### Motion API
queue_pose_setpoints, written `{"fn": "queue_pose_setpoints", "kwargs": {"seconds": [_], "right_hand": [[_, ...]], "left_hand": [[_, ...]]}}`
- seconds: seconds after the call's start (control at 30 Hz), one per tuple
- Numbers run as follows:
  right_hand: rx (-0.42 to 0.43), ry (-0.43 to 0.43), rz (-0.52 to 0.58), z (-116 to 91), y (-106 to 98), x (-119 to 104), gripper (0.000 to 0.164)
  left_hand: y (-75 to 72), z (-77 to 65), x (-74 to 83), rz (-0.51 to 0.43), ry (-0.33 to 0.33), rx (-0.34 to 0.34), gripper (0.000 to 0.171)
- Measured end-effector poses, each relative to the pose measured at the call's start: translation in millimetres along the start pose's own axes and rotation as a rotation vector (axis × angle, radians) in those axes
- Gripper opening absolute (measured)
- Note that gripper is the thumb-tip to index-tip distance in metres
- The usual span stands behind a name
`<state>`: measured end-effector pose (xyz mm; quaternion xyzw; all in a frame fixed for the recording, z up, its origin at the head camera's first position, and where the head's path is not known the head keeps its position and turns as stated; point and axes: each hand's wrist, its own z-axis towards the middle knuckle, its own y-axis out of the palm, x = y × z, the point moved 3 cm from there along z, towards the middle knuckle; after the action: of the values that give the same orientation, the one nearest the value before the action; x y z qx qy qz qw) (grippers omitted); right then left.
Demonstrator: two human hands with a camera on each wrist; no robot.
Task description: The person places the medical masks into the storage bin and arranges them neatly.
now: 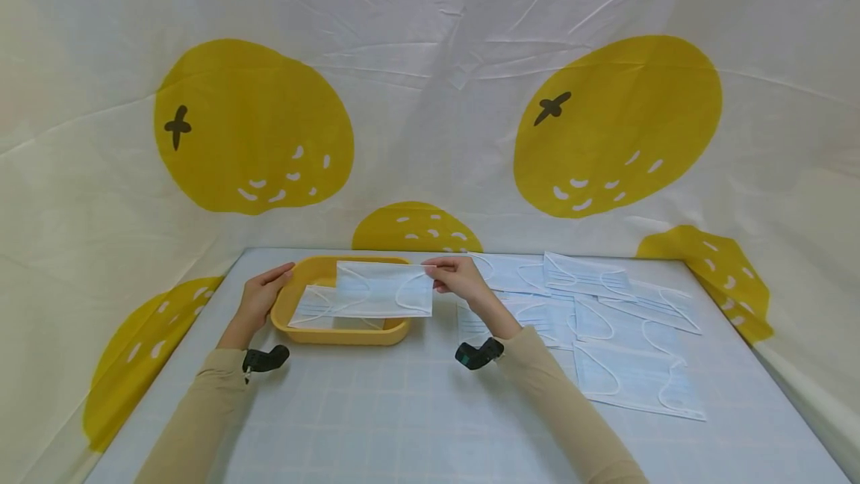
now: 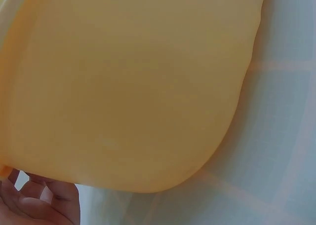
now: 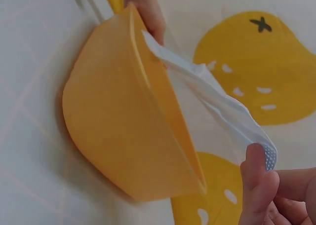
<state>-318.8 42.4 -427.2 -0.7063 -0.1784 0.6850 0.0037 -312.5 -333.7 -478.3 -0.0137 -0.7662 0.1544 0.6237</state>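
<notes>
My right hand point(image 1: 463, 280) pinches one end of a light-blue face mask point(image 1: 384, 291) with white ear loops, between thumb and fingers. The mask stretches left over a yellow plastic basin point(image 1: 346, 337) with rounded corners. Inside the basin lies another mask point(image 1: 310, 306), partly hidden by the held one. At the basin's left end my left hand point(image 1: 257, 299) grips the rim; its curled fingers point(image 2: 59, 198) show below the wall in the left wrist view. From the right wrist view, the held mask point(image 3: 217, 96) slants across the basin's opening.
Several more face masks point(image 1: 628, 342) lie spread and overlapping on the right of the table, which has a pale checked cloth point(image 1: 376, 409). Behind it hangs a white curtain point(image 1: 430, 133) with yellow fruit prints. Black cameras point(image 1: 480, 353) sit on both wrists.
</notes>
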Motion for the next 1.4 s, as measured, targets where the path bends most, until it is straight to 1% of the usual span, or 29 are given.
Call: {"fn": "queue_pose_setpoints", "kwargs": {"seconds": [0.23,0.47,0.6,0.73,0.9,0.97,1.07,1.17,1.2,1.4], "right_hand": [[-0.010,0.025,-0.002,8,16,-6,0.026],[-0.032,0.026,0.008,17,28,-15,0.027],[-0.056,0.039,0.030,22,37,-16,0.029],[-0.064,0.056,0.070,25,47,-16,0.028],[-0.062,0.074,0.092,28,59,-17,0.026],[-0.062,0.072,0.087,28,64,-17,0.026],[-0.065,0.067,0.086,28,70,-18,0.025],[-0.072,0.064,0.082,28,76,-18,0.024],[-0.075,0.063,0.079,28,77,-18,0.024],[-0.077,0.074,0.058,27,82,-19,0.024]], "left_hand": [[-0.2,1.9,-1.6,-0.010,-0.011,0.010,0.051],[-1.1,3.7,-1.5,-0.013,-0.009,0.010,0.052],[-0.8,3.1,-0.5,-0.015,-0.006,0.006,0.051],[-0.3,1.9,0.0,-0.006,-0.004,0.010,0.052],[0.8,-0.4,1.5,-0.010,0.015,0.019,0.053],[0.5,-1.2,2.4,-0.030,0.021,0.038,0.052],[0.7,-2.7,3.2,-0.031,0.030,0.041,0.053],[0.8,-2.9,3.0,-0.035,0.024,0.035,0.053],[1.0,-2.9,2.8,-0.024,0.025,0.024,0.053],[1.1,-1.0,2.1,-0.009,0.005,0.031,0.053]]}}
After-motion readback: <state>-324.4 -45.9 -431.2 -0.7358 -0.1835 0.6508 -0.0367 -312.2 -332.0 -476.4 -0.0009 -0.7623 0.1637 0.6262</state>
